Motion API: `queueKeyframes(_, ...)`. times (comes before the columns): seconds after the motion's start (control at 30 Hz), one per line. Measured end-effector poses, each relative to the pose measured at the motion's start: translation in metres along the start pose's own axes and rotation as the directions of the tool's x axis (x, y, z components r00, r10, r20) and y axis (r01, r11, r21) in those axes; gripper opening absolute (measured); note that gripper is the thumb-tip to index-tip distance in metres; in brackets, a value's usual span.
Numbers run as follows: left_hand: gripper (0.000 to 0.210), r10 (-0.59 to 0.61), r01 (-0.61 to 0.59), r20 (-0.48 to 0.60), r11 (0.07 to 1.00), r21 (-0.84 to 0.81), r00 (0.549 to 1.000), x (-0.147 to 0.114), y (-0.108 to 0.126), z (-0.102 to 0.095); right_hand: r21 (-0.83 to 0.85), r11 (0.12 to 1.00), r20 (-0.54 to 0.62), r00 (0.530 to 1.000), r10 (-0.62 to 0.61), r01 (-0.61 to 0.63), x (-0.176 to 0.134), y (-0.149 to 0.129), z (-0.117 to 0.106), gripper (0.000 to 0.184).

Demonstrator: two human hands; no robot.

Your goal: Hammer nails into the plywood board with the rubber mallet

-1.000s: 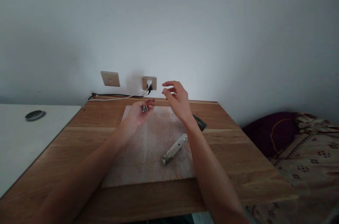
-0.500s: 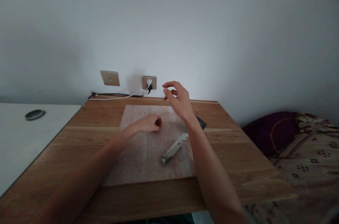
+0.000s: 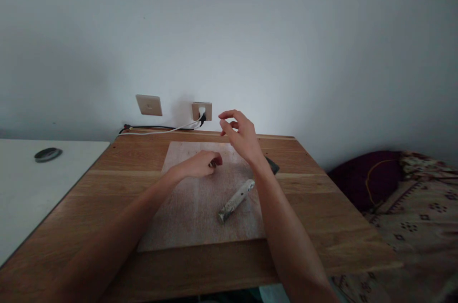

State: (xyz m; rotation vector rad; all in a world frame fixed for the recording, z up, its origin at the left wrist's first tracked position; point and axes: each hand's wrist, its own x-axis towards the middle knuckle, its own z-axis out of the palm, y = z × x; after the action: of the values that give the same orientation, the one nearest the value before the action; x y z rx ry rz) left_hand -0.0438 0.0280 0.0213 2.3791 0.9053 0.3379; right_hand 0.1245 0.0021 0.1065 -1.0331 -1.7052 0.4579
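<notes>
Small metal pieces [image 3: 212, 163] show among the curled fingers of the left grip [image 3: 196, 164], near the middle of the frame, above the far part of a pale board [image 3: 179, 222]. That grip is clenched around them; their number is hidden. The right grip [image 3: 244, 138] is raised just right of centre, loosely curled and released, a gap between thumb and forefinger. Below it, a hammer [image 3: 236, 201] lies with its stained handle on the board, partly hidden by the right forearm. The board rests on the wooden counter [image 3: 322, 207].
</notes>
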Motion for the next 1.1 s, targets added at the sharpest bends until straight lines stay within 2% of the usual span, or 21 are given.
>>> queueKeyframes(0.17,0.032,0.000,0.000,0.042,1.000,-0.003,0.999,-0.007,0.012,-0.012,0.017,1.000,0.000,1.000,0.019,-0.019,0.000,0.000,-0.002,0.019)
queueKeyframes(0.3,0.033,0.009,-0.010,0.055,1.000,0.026,0.998,-0.019,0.027,-0.034,0.011,1.000,-0.012,1.000,0.029,-0.028,0.000,-0.001,-0.008,0.021)
queueKeyframes(0.47,0.036,0.038,-0.011,-0.127,0.980,0.200,0.991,-0.047,0.053,-0.065,-0.040,0.999,-0.088,0.996,-0.011,0.007,-0.002,-0.022,-0.024,0.021)
queueKeyframes(0.57,0.036,0.058,0.009,-0.228,0.959,0.283,0.972,-0.070,0.072,-0.067,-0.053,0.997,-0.161,0.984,-0.072,0.064,-0.010,-0.043,-0.037,0.021)
queueKeyframes(0.67,0.033,-0.001,0.092,-0.291,0.950,0.299,0.957,-0.095,0.087,-0.044,-0.098,0.992,-0.152,0.984,-0.089,0.075,-0.026,-0.051,-0.044,0.024)
queueKeyframes(0.73,0.027,-0.057,0.148,-0.280,0.937,0.316,0.958,-0.111,0.091,-0.018,-0.182,0.981,-0.024,0.997,-0.078,0.072,-0.040,-0.040,-0.041,0.025)
queueKeyframes(0.77,0.024,-0.067,0.152,-0.256,0.932,0.330,0.964,-0.118,0.092,-0.003,-0.238,0.967,0.086,0.994,-0.067,0.086,-0.047,-0.030,-0.037,0.025)
queueKeyframes(0.83,0.022,-0.041,0.130,-0.243,0.923,0.361,0.969,-0.133,0.088,0.028,-0.338,0.923,0.327,0.943,-0.069,0.185,-0.060,-0.008,-0.023,0.028)
queueKeyframes(0.9,0.024,-0.010,0.110,-0.254,0.916,0.385,0.967,-0.148,0.079,0.052,-0.372,0.883,0.511,0.857,-0.061,0.285,-0.069,0.012,-0.005,0.039)
queueKeyframes(1.0,0.025,0.011,0.125,-0.322,0.909,0.398,0.947,-0.174,0.063,0.072,-0.476,0.822,0.582,0.813,0.028,0.313,-0.075,0.027,0.017,0.052)
queueKeyframes(1.1,0.026,0.031,0.133,-0.370,0.903,0.409,0.929,-0.201,0.047,0.075,-0.535,0.779,0.610,0.787,0.088,0.327,-0.076,0.028,0.025,0.045)
